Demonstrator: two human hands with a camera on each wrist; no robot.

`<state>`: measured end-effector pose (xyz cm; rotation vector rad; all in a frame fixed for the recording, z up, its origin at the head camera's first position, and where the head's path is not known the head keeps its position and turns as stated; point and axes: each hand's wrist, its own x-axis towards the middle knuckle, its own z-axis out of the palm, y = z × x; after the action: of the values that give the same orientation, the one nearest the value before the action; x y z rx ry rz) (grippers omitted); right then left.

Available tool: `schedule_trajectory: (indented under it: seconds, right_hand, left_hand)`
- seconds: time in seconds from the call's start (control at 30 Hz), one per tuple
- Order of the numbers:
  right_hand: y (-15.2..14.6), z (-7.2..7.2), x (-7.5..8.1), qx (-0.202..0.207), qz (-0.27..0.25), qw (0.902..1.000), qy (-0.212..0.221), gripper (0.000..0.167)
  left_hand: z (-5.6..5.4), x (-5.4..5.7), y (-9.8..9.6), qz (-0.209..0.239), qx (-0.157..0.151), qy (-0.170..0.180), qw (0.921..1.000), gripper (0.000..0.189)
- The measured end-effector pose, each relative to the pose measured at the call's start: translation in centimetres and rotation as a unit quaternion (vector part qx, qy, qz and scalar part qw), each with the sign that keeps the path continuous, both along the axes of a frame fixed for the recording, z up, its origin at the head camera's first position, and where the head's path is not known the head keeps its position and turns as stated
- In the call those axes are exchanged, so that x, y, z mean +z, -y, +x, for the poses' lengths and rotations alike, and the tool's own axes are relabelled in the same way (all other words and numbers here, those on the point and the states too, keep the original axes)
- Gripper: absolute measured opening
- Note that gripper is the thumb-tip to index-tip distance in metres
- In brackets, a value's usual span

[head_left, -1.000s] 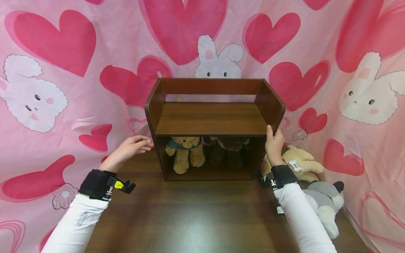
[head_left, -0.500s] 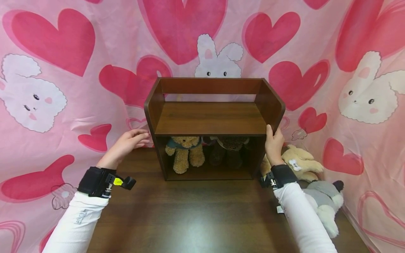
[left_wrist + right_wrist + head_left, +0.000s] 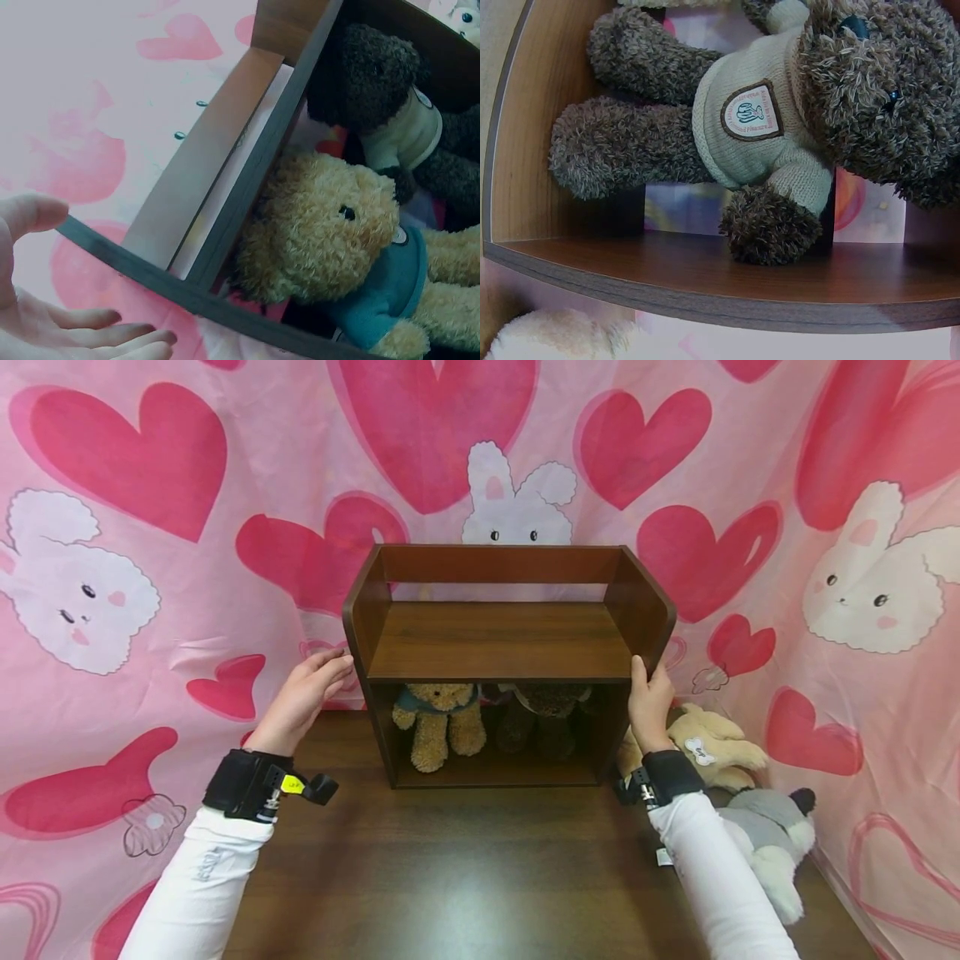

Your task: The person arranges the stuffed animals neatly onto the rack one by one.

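Note:
A brown wooden shelf unit [image 3: 495, 643] stands against the back cloth. Beside its left panel is my left hand [image 3: 303, 702], fingers fairly straight; in the left wrist view the thumb [image 3: 37, 213] lies at the panel's edge, and contact is hard to judge. My right hand [image 3: 649, 702] grips the right panel at shelf-board height, thumb on the front, other fingers mostly hidden behind. In the lower compartment sit a tan teddy bear [image 3: 438, 727] in a blue top and a dark brown teddy bear [image 3: 757, 112] in a cream knitted sweater; the board hides their heads from above.
Right of the unit, a cream plush toy [image 3: 716, 743] with a bone-shaped tag lies on the brown wooden surface [image 3: 465, 868]. A grey and white plush toy [image 3: 772, 835] lies nearer, beside my right forearm. Pink heart-printed cloth [image 3: 300, 460] surrounds the back and sides.
My left hand first draws slightly away from the left panel, then rises a little alongside it. The right hand, shelf unit and teddy bears stay in place.

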<state>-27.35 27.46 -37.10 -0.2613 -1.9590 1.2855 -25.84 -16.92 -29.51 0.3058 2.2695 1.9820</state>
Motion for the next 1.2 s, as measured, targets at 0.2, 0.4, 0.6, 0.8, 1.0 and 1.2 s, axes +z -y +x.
schedule_trajectory:
  seconds: [0.2,0.4,0.6,0.8,1.0,1.2]
  right_hand:
    - [0.1,0.0,0.0,-0.006,0.011,0.9999,-0.010,0.031]
    - [0.3,0.1,0.0,-0.008,0.014,0.9998,-0.010,0.030]
    - [0.3,0.1,0.0,-0.005,0.014,0.9999,-0.004,0.032]
    - [0.1,0.2,0.0,-0.002,0.000,1.0000,0.009,0.035]
    - [0.2,0.2,0.0,-0.003,0.005,1.0000,0.002,0.034]
    - [0.1,0.1,0.1,-0.009,0.009,0.9999,0.000,0.033]
  left_hand:
    - [-0.3,-0.2,-0.6,0.078,0.014,0.033,0.9963,0.073]
    - [-0.8,-0.6,-1.2,0.117,0.023,0.049,0.9917,0.074]
    - [-1.3,-0.9,-2.2,0.152,0.034,0.052,0.9864,0.072]
    - [-1.6,-1.5,-3.1,0.157,0.063,0.063,0.9835,0.074]
    - [-1.8,-2.0,-3.7,0.157,0.078,0.082,0.9810,0.077]
    - [-2.1,-2.5,-4.4,0.144,0.088,0.078,0.9827,0.075]
